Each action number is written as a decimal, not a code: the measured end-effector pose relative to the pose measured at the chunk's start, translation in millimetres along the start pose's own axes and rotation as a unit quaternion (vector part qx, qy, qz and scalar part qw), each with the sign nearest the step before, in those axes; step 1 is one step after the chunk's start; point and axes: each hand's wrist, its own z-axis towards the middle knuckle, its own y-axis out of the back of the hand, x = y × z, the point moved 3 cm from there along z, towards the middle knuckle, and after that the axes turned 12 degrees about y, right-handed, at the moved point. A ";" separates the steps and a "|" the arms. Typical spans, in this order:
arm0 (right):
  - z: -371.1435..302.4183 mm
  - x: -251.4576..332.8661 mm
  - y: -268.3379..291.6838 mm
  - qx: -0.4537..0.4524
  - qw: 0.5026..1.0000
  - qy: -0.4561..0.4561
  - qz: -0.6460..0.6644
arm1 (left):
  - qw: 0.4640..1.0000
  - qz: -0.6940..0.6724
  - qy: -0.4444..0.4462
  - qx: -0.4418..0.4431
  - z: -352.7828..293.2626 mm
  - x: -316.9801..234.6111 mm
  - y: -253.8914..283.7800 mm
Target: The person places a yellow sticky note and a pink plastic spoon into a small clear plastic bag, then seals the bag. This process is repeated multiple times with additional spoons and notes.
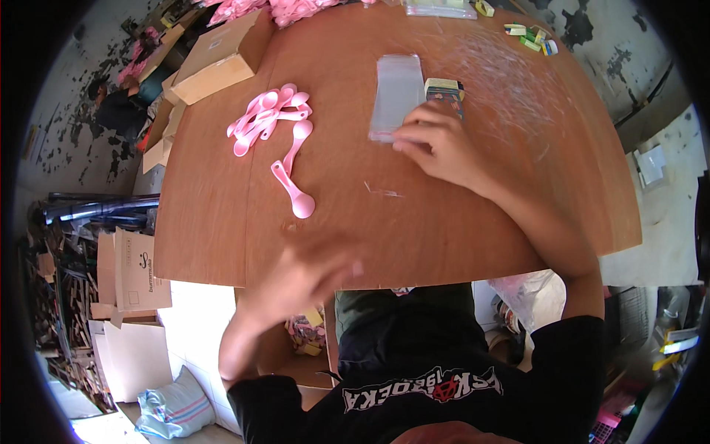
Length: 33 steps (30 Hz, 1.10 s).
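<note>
My right hand [438,144] is at the lower right corner of a stack of clear plastic bags [398,92]. Its thumb and forefinger come together there, and whether a bag is between them I cannot make out. Right beside the stack, partly behind my hand, is a small dark box [446,90] with a yellowish end. My left hand [303,274] hangs over the table's front edge, smeared by motion, so its fingers are unclear. Beyond it lies a pink measuring spoon [298,201], touching or nearly touching another pink spoon [299,140]. A pile of pink spoons [266,115] is farther back.
Thin clear plastic strips [510,89] are scattered over the right of the brown table [340,185]. Small coloured boxes [534,38] sit at the far right. A cardboard box [222,59] stands at the far left edge, near pink packages [296,11]. An open carton [292,362] is below the front edge.
</note>
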 end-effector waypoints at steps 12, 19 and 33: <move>1.2 55.8 -34.4 0.125 0.989 -0.001 0.075 | 0.923 0.345 0.142 -0.094 30.8 48.7 1.1; -2.5 -51.9 96.1 0.240 0.795 -0.340 0.441 | 0.924 0.345 0.148 -0.077 12.8 85.3 5.7; -20.9 -32.9 59.6 0.233 0.969 -0.038 -0.073 | 0.953 0.279 -0.072 -0.095 98.4 28.1 -18.4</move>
